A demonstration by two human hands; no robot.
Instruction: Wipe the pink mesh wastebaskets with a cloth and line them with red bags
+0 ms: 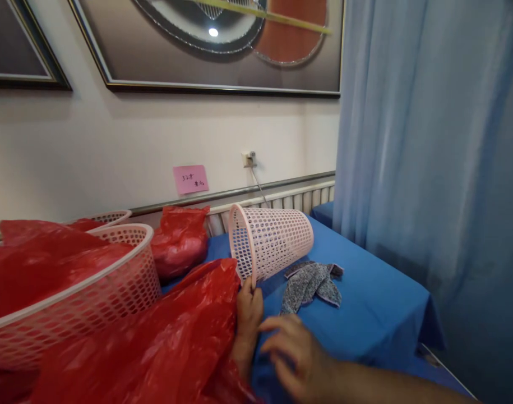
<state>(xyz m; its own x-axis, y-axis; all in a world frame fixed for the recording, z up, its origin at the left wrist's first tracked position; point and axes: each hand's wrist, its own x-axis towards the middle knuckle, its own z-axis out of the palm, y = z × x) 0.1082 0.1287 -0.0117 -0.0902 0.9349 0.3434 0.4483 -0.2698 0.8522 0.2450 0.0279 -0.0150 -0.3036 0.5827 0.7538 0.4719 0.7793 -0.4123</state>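
Note:
A pink perforated basket [281, 235] lies on its side on the blue-covered table [365, 314], its mouth facing left. My left hand [248, 306] pinches the lower rim of that basket, with its forearm beside a large red plastic bag [155, 342]. Nearer to me, my right hand [296, 353] hangs slightly blurred over the cloth, its fingers curled but apart and nothing between them. Just beyond it lies a crumpled grey speckled cloth [313, 285].
A large pink basket [142, 269] filled with red plastic stands at the left, another basket rim [115, 216] behind it. A red bag [180, 241] sits near the radiator [300, 199]. Blue curtains [407, 140] hang at the right.

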